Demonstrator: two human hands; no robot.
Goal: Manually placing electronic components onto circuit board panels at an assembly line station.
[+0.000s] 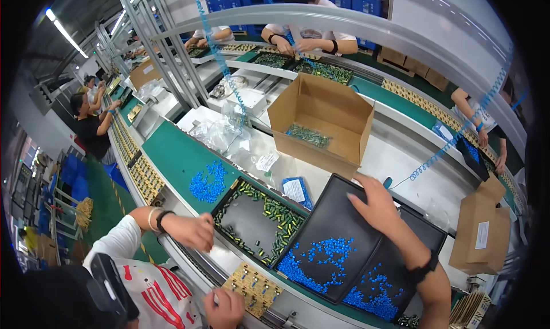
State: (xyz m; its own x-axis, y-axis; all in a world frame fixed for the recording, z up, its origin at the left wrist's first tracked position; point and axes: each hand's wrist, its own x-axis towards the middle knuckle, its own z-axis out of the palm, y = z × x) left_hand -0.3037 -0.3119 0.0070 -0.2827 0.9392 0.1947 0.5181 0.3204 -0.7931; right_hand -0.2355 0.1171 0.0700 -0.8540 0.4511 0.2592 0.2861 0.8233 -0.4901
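Note:
My right hand [378,206] grips the far edge of a black tray [329,200], thumb inside and fingers over the rim. Small blue components [306,272] lie loose across its near part. Beside it on the right is another black tray [421,229] with more blue pieces. At the lower edge, a hand I take as my left hand [225,307] has curled fingers; what they hold, if anything, is hidden. Next to it lies a tan circuit board panel [253,289] with parts on it. Left of the gripped tray, a black tray [243,214] holds green cylindrical capacitors [281,214].
A co-worker's hand [192,231] hovers by the capacitor tray. Blue pieces [208,182] lie on the green belt [172,151]. Beyond stand an open cardboard box [321,111] and a bagged blue pack [297,191]. Another carton [480,229] is right. A metal rail [344,17] crosses overhead.

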